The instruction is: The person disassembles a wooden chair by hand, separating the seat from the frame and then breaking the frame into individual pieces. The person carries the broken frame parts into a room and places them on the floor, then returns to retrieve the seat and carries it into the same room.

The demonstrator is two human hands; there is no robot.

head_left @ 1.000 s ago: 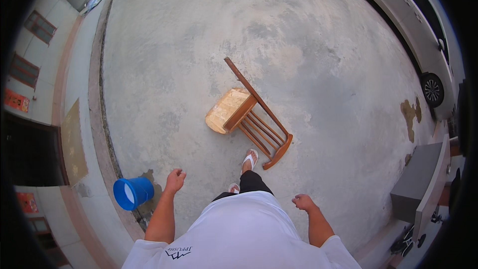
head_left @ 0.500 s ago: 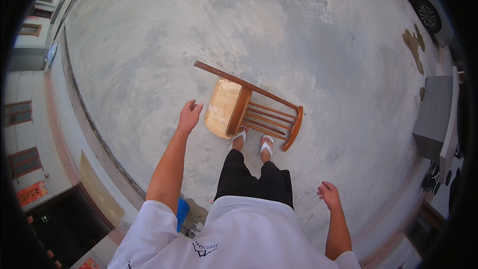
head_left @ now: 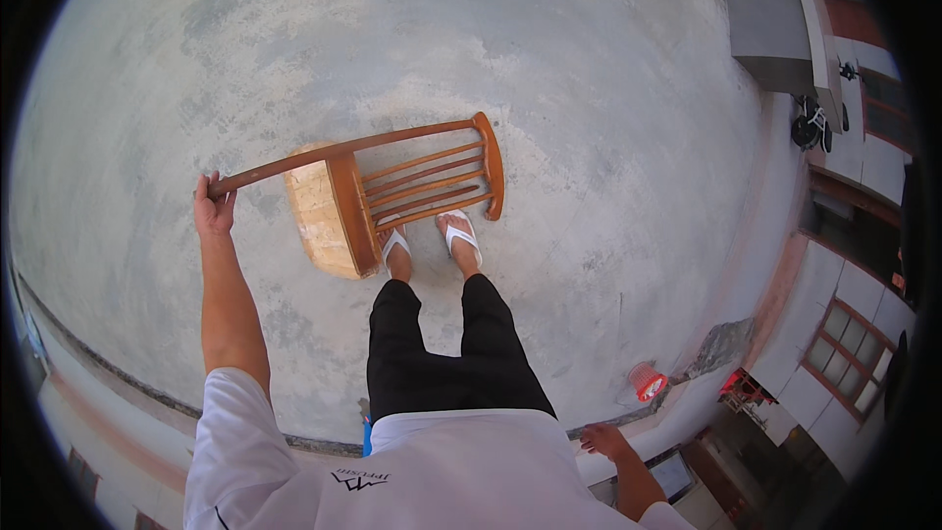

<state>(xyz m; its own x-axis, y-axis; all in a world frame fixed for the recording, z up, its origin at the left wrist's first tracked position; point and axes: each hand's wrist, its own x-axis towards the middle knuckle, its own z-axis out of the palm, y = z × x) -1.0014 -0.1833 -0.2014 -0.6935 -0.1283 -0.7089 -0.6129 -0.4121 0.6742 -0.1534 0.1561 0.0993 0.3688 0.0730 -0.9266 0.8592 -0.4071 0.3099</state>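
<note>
A wooden chair [head_left: 353, 201] lies tipped over on the concrete, just beyond my feet. Its slatted backrest [head_left: 432, 177] points right, and the pale, worn face of its seat [head_left: 319, 216] shows on the left. The long brown rail [head_left: 392, 139] on the far side runs from the backrest past the seat to a leg end. Around that leg end my left hand [head_left: 213, 208] is closed, with my arm stretched forward. My right hand [head_left: 601, 440] hangs low at my right side, away from the chair, fingers loosely bent and apart, holding nothing.
My feet in white flip-flops [head_left: 459, 236] stand close against the chair's near side. A red basket [head_left: 648, 381] sits on the ground at the lower right. A grey block-like structure [head_left: 775, 20] and a motorbike [head_left: 809, 125] are farther right, by the house wall.
My left hand has reached the chair leg's end and closed on it. The view has turned, and the chair appears rotated and farther left. My right hand is lower in the picture.
</note>
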